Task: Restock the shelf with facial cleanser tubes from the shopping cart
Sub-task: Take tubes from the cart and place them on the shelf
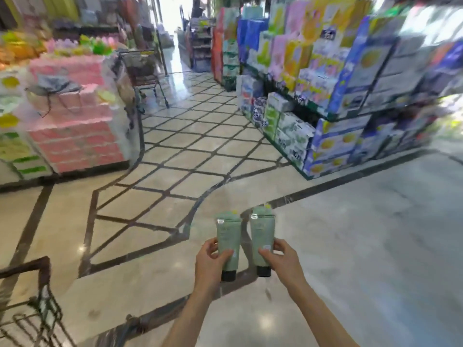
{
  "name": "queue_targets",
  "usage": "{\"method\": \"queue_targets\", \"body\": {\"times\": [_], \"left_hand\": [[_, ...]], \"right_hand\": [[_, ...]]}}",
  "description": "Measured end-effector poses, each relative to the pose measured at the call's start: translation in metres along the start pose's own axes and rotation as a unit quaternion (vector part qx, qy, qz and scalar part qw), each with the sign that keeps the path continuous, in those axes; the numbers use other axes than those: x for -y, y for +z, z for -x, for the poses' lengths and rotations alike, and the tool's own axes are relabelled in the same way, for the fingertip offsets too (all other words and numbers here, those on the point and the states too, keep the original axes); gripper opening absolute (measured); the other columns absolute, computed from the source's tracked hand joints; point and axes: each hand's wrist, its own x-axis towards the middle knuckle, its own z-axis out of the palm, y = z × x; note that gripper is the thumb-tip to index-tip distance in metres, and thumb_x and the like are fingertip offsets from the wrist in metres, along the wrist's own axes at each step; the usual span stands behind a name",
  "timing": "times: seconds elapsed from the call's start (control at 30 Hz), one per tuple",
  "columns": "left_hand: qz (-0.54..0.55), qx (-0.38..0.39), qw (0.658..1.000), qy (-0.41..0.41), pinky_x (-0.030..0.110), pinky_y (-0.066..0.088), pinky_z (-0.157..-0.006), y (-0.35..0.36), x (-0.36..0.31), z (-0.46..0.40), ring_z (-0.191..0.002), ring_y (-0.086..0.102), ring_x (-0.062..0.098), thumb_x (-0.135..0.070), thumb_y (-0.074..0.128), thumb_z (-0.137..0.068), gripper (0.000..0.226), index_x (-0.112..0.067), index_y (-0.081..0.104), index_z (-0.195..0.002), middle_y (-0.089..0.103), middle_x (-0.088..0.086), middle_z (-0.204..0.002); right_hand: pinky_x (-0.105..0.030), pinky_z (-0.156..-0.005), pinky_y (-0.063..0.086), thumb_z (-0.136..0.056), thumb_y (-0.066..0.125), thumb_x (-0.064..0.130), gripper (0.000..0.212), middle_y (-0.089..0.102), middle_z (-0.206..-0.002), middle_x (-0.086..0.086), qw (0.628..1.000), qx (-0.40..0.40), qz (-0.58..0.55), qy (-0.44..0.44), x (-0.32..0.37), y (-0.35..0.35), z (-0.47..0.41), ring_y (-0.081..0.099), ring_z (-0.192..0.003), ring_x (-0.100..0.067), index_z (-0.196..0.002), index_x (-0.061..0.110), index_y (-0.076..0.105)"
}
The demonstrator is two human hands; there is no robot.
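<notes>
1. You hold two pale green facial cleanser tubes out in front of you over the floor, one in each hand. The left tube (228, 242) and the right tube (262, 238) stand side by side, close but apart, flat crimped ends up and black caps down.

2. Your left hand (211, 264) grips the lower half of its tube, thumb across the front face and fingers curled round the back. Your right hand (281, 256) does the same on its tube, thumb on the front near the cap end.

3. Judging by their look, these are light, soft plastic tubes: the body gives under a squeeze, and the glossy skin may slide. The firmest place to hold is low, near the cap shoulder, where you already have them. Keep pressure modest so the walls do not dent.

4. Both forearms reach forward from the bottom edge of the view, wrists roughly level, palms turned inward towards each other.

5. The shopping cart (37, 304) sits at your lower left, only its dark wire frame in view. The stacked shelf (333, 116) on the right carries boxed goods; it is too blurred to tell where the cleanser slot lies, and it stands well apart from your hands.
</notes>
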Motion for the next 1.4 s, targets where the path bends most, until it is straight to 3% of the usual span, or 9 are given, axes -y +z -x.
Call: {"method": "queue_targets", "body": {"times": [0.13,0.23,0.43,0.57,0.8,0.97,1.1,1.23,1.4], "left_hand": [[-0.027,0.092,0.995,0.012,0.016,0.055,-0.068,0.092,-0.024,-0.010,-0.089,0.071,-0.001,-0.014,0.080,-0.087,0.039,-0.020,0.063,-0.122,0.073,-0.003,-0.114],[-0.026,0.157,0.987,0.019,0.014,0.054,-0.063,0.164,-0.039,-0.015,-0.080,0.071,-0.001,-0.005,0.077,-0.088,0.036,-0.014,0.062,-0.120,0.073,0.003,-0.109],[-0.078,0.282,0.955,0.047,0.040,0.062,-0.087,0.315,-0.050,-0.037,-0.103,0.071,0.014,-0.028,0.083,-0.085,0.045,-0.026,0.063,-0.125,0.072,-0.006,-0.118],[-0.088,0.356,0.929,0.057,0.032,0.062,-0.081,0.423,-0.061,-0.051,-0.097,0.072,0.010,-0.026,0.084,-0.085,0.041,-0.027,0.065,-0.122,0.074,-0.009,-0.113],[-0.104,0.475,0.873,0.040,0.034,0.060,-0.079,0.620,-0.085,-0.064,-0.094,0.074,0.015,-0.020,0.084,-0.083,0.038,-0.024,0.068,-0.117,0.076,-0.005,-0.110],[-0.117,0.553,0.824,0.043,0.033,0.059,-0.077,0.738,-0.098,-0.046,-0.089,0.075,0.015,-0.016,0.084,-0.083,0.036,-0.023,0.069,-0.116,0.077,-0.005,-0.107],[-0.134,0.596,0.789,0.058,0.036,0.060,-0.080,0.824,-0.101,-0.027,-0.091,0.075,0.015,-0.021,0.085,-0.081,0.038,-0.022,0.070,-0.116,0.077,-0.004,-0.108],[-0.138,0.624,0.766,0.068,0.026,0.058,-0.071,0.909,-0.098,-0.003,-0.088,0.074,0.012,-0.013,0.082,-0.086,0.035,-0.017,0.070,-0.118,0.077,-0.003,-0.108],[-0.156,0.647,0.743,0.077,0.029,0.060,-0.074,1.009,-0.096,0.033,-0.086,0.074,0.012,-0.016,0.082,-0.086,0.036,-0.018,0.070,-0.120,0.077,-0.004,-0.108]], "right_hand": [[-0.036,-0.083,0.061,-0.088,0.078,0.018,0.032,0.071,-0.113,0.003,0.996,-0.081,-0.039,0.008,-0.006,-0.087,-0.017,0.072,-0.094,-0.011,-0.118,0.017,0.066],[-0.032,-0.080,0.060,-0.087,0.079,0.018,0.032,0.071,-0.111,0.003,0.987,-0.146,-0.061,0.015,-0.015,-0.148,-0.024,0.073,-0.093,-0.011,-0.117,0.018,0.067],[-0.041,-0.088,0.061,-0.089,0.078,0.020,0.034,0.070,-0.113,0.004,0.960,-0.259,-0.095,0.038,-0.036,-0.266,-0.049,0.074,-0.093,-0.015,-0.120,0.019,0.064],[-0.039,-0.087,0.060,-0.088,0.079,0.021,0.033,0.070,-0.112,0.005,0.934,-0.333,-0.115,0.055,-0.047,-0.345,-0.072,0.074,-0.090,-0.013,-0.119,0.020,0.065],[-0.036,-0.086,0.060,-0.088,0.079,0.020,0.033,0.071,-0.113,0.001,0.880,-0.445,-0.144,0.084,-0.054,-0.487,-0.114,0.074,-0.088,-0.010,-0.118,0.020,0.066],[-0.009,-0.061,0.048,-0.090,0.077,0.017,0.025,0.069,-0.109,0.002,0.835,-0.518,-0.158,0.097,-0.063,-0.575,-0.126,0.069,-0.073,0.005,-0.112,0.021,0.065],[-0.013,-0.066,0.052,-0.090,0.078,0.019,0.028,0.070,-0.108,0.002,0.808,-0.554,-0.172,0.103,-0.080,-0.644,-0.133,0.071,-0.081,-0.001,-0.115,0.017,0.066],[-0.023,-0.075,0.055,-0.088,0.079,0.025,0.033,0.072,-0.111,0.002,0.776,-0.586,-0.210,0.102,-0.104,-0.714,-0.141,0.071,-0.095,-0.010,-0.118,0.021,0.065],[-0.024,-0.077,0.055,-0.088,0.080,0.028,0.027,0.071,-0.112,0.005,0.748,-0.611,-0.242,0.096,-0.127,-0.804,-0.149,0.071,-0.095,-0.009,-0.111,0.030,0.066]]}}
